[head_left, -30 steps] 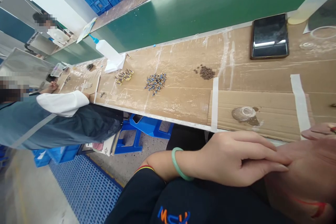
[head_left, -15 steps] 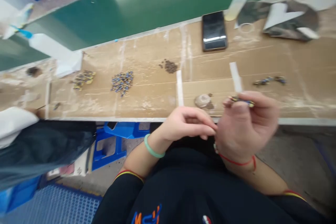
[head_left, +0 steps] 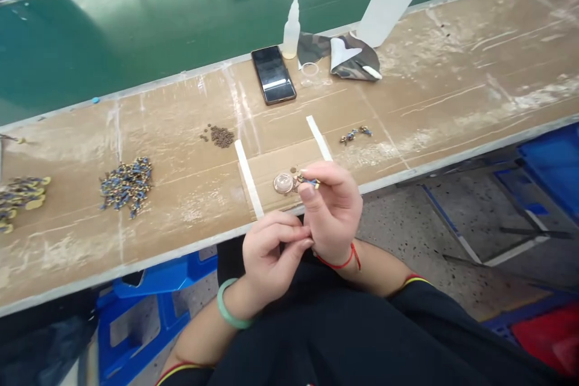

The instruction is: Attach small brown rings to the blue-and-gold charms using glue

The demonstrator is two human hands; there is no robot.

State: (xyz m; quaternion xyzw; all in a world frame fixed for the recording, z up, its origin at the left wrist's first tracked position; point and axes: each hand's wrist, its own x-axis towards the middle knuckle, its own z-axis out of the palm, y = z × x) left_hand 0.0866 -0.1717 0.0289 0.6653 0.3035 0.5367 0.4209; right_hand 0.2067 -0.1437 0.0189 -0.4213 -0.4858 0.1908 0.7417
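Observation:
My right hand (head_left: 333, 210) pinches a small blue-and-gold metal piece (head_left: 311, 181) between thumb and forefinger, above the bench's front edge. My left hand (head_left: 274, 253) is closed, thumb and fingertips together against the lower edge of my right palm; whatever is between them, if anything, is too small to make out. Just left of the held piece, a small round clear dish (head_left: 283, 183) rests on a cardboard sheet (head_left: 266, 160). Several similar blue-and-gold pieces (head_left: 356, 134) lie beyond my right hand.
A heap of blue-and-gold pieces (head_left: 127, 184) and a pile of small brown discs (head_left: 221, 137) lie to the left. Farther back are a phone (head_left: 274, 75), a nozzle bottle (head_left: 292, 30) and camouflage cloth (head_left: 355, 60). A blue stool (head_left: 158, 280) stands below the bench.
The view has swung right, so the bench things appear farther left. My right hand still pinches the small piece, and my left hand's fingertips have drawn together against my right palm.

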